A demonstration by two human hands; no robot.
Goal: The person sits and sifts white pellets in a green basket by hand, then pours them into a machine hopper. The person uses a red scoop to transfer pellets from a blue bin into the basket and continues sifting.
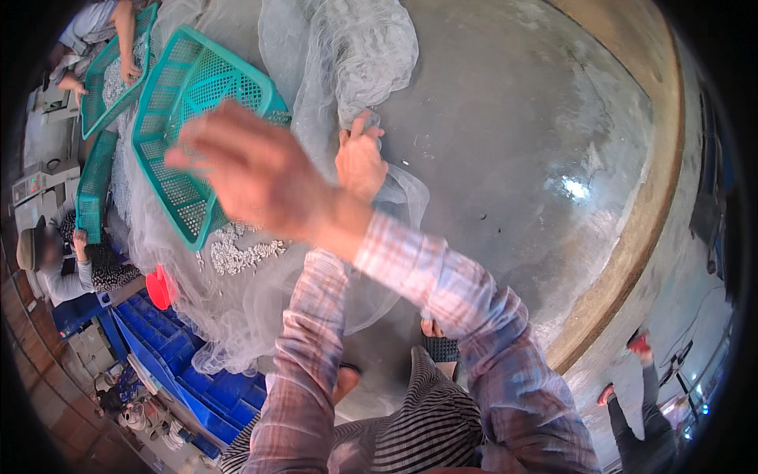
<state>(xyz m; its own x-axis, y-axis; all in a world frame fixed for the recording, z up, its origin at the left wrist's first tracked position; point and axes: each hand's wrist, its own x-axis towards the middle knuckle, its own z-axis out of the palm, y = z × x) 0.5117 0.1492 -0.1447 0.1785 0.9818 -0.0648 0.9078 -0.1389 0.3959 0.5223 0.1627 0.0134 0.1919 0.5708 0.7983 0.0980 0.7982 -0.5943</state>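
Observation:
My left hand [362,162] is closed, fingers curled, on the lower edge of a bunched, sheer white net [377,59]. My right arm crosses over my left forearm. Blurred by motion, my right hand [257,174] hangs in front of a green perforated plastic basket [146,146], and its fingers are too smeared to read. That basket lies tilted on the spread netting, with its near side partly hidden behind the right hand. Below it, a small heap of tiny whitish pieces [237,254] rests on the net; their kind is too small to tell.
At the far left, a person's hands [129,69] hold another green basket [93,103] with whitish pieces inside. A second person grips an upright green basket [93,189]. Near them are a red bowl [159,287] and blue crates [178,355]. A raised curb [659,221] bounds the wet floor [513,158].

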